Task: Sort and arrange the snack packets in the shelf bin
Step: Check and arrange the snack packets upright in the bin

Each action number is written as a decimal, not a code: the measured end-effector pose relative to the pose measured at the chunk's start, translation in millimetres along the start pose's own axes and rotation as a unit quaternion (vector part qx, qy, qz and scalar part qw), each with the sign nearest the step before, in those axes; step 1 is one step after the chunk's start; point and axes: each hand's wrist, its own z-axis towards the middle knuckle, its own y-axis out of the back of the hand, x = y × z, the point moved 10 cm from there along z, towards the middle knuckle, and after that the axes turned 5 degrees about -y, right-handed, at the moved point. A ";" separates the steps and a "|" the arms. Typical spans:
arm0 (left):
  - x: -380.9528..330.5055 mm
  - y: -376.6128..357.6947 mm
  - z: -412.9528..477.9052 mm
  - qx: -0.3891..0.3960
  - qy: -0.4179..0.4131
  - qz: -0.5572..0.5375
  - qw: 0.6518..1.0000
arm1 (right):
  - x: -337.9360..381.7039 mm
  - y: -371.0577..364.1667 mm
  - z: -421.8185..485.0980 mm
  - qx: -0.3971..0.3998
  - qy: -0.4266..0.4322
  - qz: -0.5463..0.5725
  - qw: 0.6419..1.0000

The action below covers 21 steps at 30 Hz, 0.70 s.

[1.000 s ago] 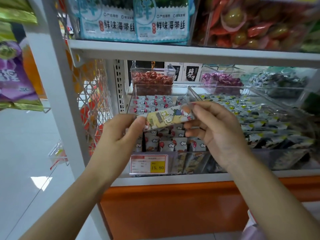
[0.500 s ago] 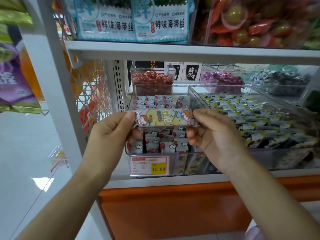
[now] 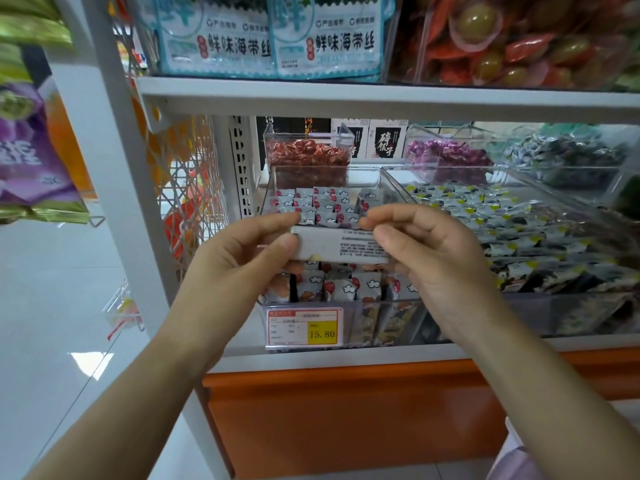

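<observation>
White shelf (image 3: 346, 356), clear bin (image 3: 350, 323); pale floor (image 3: 52, 323)

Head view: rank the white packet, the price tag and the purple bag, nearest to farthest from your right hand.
1. white packet, in the right hand's grip.
2. price tag, below and to its left.
3. purple bag, far left.

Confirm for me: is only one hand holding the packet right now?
No, the left hand and the right hand each pinch one end of the packet.
</observation>
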 end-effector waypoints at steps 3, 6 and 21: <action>-3.4 1.7 0.2 -0.022 -0.009 -0.019 1.000 | 3.6 -4.4 -2.3 0.016 0.003 -0.028 0.999; -8.4 -2.6 -0.6 -0.010 -0.020 -0.021 1.000 | 9.0 -7.0 -5.8 0.019 0.021 -0.053 0.998; -18.0 -2.1 -2.7 0.021 -0.038 0.202 0.979 | 31.8 -16.1 -11.3 -0.019 0.129 -0.221 0.966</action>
